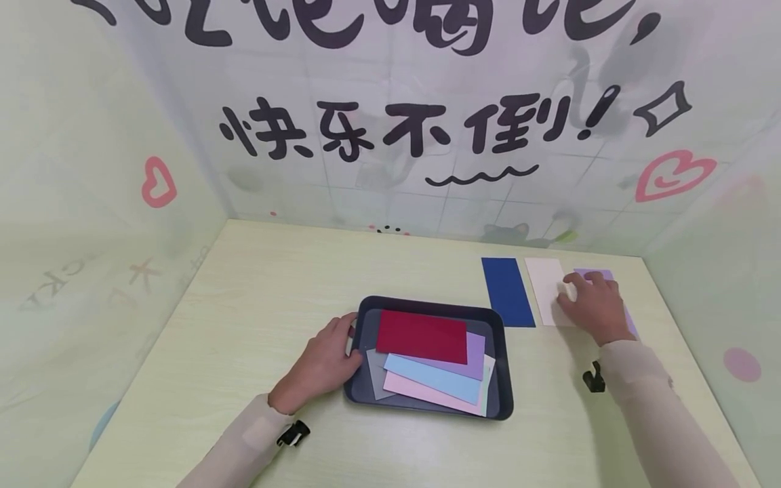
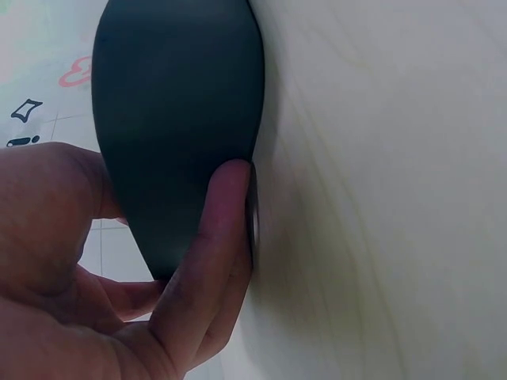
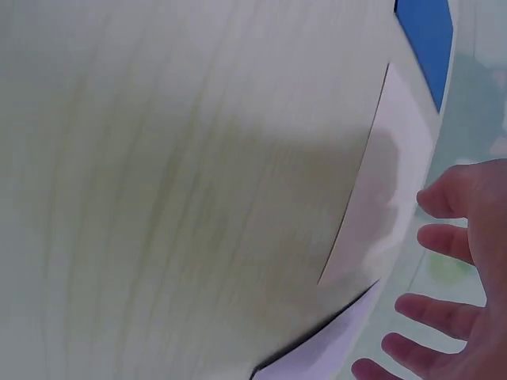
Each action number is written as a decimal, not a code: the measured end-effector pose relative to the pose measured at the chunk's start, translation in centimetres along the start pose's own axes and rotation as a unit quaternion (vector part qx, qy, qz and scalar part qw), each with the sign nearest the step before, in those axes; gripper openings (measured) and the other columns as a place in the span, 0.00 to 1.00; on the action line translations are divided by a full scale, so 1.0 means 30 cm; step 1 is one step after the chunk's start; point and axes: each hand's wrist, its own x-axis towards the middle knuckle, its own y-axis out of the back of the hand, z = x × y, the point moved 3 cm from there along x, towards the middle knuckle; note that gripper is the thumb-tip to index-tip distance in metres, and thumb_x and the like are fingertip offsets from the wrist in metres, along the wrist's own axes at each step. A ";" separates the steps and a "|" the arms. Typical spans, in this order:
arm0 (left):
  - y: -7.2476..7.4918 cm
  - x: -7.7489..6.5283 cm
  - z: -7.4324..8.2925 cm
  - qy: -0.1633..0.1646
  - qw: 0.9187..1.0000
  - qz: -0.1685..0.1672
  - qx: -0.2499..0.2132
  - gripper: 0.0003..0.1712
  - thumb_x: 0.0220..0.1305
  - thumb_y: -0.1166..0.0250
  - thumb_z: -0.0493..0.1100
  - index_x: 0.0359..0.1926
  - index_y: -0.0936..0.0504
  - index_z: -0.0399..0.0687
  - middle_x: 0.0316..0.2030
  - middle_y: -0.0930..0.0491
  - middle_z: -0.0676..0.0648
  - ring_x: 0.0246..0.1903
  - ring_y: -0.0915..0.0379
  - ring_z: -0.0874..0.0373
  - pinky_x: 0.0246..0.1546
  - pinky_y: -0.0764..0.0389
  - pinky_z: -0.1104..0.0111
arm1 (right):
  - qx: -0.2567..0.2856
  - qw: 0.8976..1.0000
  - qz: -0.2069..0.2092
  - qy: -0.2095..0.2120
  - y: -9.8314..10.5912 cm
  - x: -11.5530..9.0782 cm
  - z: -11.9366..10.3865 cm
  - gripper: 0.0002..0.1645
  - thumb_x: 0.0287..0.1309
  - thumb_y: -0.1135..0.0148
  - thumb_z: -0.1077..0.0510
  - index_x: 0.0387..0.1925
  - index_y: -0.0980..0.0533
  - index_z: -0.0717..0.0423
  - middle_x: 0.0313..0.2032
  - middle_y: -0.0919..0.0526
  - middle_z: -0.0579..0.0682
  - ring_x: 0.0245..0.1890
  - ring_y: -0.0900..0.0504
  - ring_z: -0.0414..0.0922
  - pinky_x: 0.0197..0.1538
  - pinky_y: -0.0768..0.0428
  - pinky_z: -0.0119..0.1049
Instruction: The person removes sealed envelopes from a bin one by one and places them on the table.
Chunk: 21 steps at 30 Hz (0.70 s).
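Observation:
My left hand point(image 1: 323, 359) grips the left end of a dark tray point(image 1: 503, 379), with fingers against its outer wall point(image 2: 178, 95) in the left wrist view. Inside the tray lie overlapping cards: a red card point(image 1: 422, 335) on top, then a purple card point(image 1: 476, 349), a light blue card point(image 1: 433, 381), a pink card point(image 1: 421, 393) and a grey card point(image 1: 377, 379). Over at the right, my right hand point(image 1: 593, 305) hovers with spread fingers above a pale pink card point(image 1: 543, 288) and a second purple card point(image 3: 321, 344). It holds nothing.
A dark blue card point(image 1: 508, 291) lies flat left of the pale pink one, by the tray's upper right corner. Printed curtains point(image 1: 390, 203) enclose the light wooden table point(image 1: 274, 271) at the back and both sides.

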 end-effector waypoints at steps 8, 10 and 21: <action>0.002 -0.001 0.000 0.003 1.000 -0.003 0.000 0.36 0.59 0.38 0.39 0.68 0.34 0.36 0.44 0.26 0.48 0.33 0.30 0.59 0.33 0.26 0.67 | -0.021 0.996 0.032 0.081 0.006 -0.001 -0.151 0.21 0.63 0.43 0.51 0.54 0.24 0.55 0.54 0.28 0.67 0.54 0.34 0.73 0.52 0.32 0.65; 0.001 0.000 0.000 0.003 1.000 -0.005 -0.001 0.36 0.59 0.38 0.39 0.68 0.34 0.36 0.44 0.27 0.48 0.33 0.30 0.59 0.33 0.26 0.67 | -0.025 0.994 0.040 0.103 0.007 -0.001 -0.192 0.20 0.62 0.42 0.51 0.53 0.23 0.55 0.54 0.27 0.65 0.54 0.32 0.71 0.53 0.32 0.64; 0.000 0.003 0.000 0.002 1.000 -0.007 -0.001 0.35 0.59 0.38 0.39 0.68 0.34 0.36 0.43 0.27 0.49 0.32 0.31 0.59 0.31 0.27 0.68 | -0.020 0.971 0.075 0.228 0.025 -0.026 -0.429 0.19 0.60 0.39 0.50 0.50 0.20 0.53 0.52 0.24 0.59 0.52 0.29 0.63 0.51 0.27 0.58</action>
